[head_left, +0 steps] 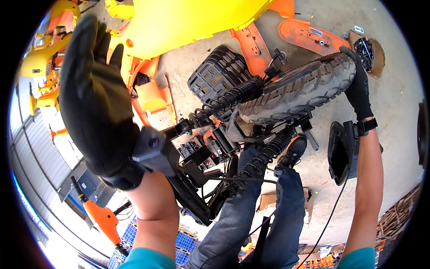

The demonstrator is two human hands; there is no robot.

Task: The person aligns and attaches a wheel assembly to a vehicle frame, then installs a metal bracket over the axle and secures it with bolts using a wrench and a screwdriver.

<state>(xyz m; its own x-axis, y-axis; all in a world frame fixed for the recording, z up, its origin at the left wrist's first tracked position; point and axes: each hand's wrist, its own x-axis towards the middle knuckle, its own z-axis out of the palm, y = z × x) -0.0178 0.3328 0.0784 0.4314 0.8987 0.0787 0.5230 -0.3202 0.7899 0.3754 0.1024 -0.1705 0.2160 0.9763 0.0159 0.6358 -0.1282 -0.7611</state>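
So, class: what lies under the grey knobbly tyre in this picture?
Under the tyre a black coil spring and black frame bars show, then jeans-clad legs and a black shoe. The wheel's hub is covered, and the right hand hides the tyre's far end.

Black work gloves on both the left hand (pixel 96 96) and right hand (pixel 358 89), teal short sleeves, faded blue jeans, black sneakers with lighter soles.

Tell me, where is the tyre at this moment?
In the head view the tyre is right of centre in the upper half, lying on the black frame between two coil springs. The gloved right hand rests on its far end.
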